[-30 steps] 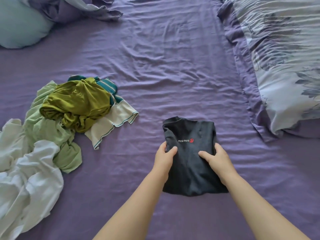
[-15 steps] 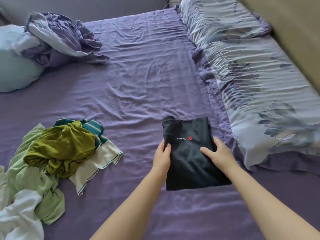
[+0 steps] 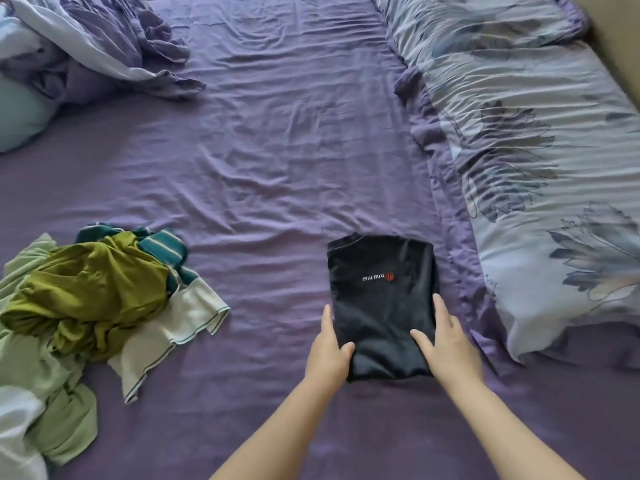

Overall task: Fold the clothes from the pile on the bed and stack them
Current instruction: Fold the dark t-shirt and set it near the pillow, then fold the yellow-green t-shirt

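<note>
The folded shirt (image 3: 381,299) lies on the bed sheet (image 3: 277,168). The left hand (image 3: 329,351) touches the shirt's left edge and the right hand (image 3: 446,344) rests on its right edge. The pile of clothes (image 3: 86,306) lies well to the left of the shirt. The quilt (image 3: 536,168) lies just right of the shirt. The crumpled blanket (image 3: 97,46) and a pillow (image 3: 20,112) lie far behind the shirt, to its left.

Lying flat on the purple sheet: a black folded shirt (image 3: 381,299), a neat rectangle, collar at the far end, small white lettering and a red mark facing up. Sitting well apart to its left: the unfolded pile (image 3: 79,317), crumpled, with an olive-green garment (image 3: 86,292) topping pale green, white and teal-striped pieces.
</note>
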`<state>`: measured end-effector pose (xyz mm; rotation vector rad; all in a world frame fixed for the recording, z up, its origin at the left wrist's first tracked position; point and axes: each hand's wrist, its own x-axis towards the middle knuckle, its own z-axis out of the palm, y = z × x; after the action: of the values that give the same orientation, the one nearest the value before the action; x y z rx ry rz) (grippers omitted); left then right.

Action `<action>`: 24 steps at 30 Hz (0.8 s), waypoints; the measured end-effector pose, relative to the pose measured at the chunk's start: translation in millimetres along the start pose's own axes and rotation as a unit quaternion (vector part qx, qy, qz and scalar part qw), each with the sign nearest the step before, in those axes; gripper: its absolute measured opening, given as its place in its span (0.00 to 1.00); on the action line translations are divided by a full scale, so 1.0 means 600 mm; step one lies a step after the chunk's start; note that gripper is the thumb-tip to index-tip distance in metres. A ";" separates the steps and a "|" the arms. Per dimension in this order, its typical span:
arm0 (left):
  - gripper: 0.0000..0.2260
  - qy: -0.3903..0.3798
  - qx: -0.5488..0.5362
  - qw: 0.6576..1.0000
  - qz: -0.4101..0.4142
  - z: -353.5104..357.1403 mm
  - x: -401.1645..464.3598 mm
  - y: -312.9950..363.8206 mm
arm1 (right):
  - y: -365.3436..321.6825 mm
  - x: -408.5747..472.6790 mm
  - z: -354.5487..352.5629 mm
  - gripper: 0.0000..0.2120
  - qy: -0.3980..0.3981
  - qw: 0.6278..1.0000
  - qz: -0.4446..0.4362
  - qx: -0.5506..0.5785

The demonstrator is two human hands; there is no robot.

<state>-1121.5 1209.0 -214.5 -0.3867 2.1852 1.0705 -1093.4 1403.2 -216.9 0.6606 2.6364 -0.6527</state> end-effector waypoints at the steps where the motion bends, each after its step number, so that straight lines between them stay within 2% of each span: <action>1: 0.35 0.010 -0.002 1.000 -0.005 -0.002 -0.005 -0.003 | -0.001 -0.004 0.000 0.35 -0.002 1.000 0.008 -0.016; 3: 0.32 0.023 0.002 1.000 -0.018 -0.008 -0.017 -0.007 | -0.006 -0.016 -0.001 0.35 -0.012 0.998 0.020 -0.057; 7: 0.31 -0.024 0.097 0.995 -0.021 -0.022 -0.059 -0.027 | -0.020 -0.062 -0.003 0.35 -0.009 0.981 -0.005 -0.192; 9: 0.32 -0.032 0.116 0.992 -0.037 -0.030 -0.085 -0.046 | -0.032 -0.095 0.000 0.34 -0.002 0.981 -0.025 -0.192; 12: 0.31 -0.026 0.123 0.990 -0.065 -0.047 -0.122 -0.081 | -0.057 -0.143 0.017 0.30 0.005 0.985 -0.098 -0.145; 15: 0.25 -0.024 0.132 0.987 -0.086 -0.068 -0.156 -0.119 | -0.084 -0.188 0.041 0.29 -0.046 0.970 -0.152 -0.183; 18: 0.21 -0.003 0.114 0.988 -0.099 -0.094 -0.190 -0.159 | -0.113 -0.222 0.067 0.29 -0.076 0.966 -0.191 -0.159; 24: 0.18 0.059 0.076 0.986 -0.138 -0.168 -0.253 -0.231 | -0.185 -0.279 0.117 0.28 -0.111 0.938 -0.278 -0.175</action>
<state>-981.6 1040.4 -148.5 -0.6761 2.2189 0.7409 -995.9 1221.1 -165.1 -0.2619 2.6170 -0.3462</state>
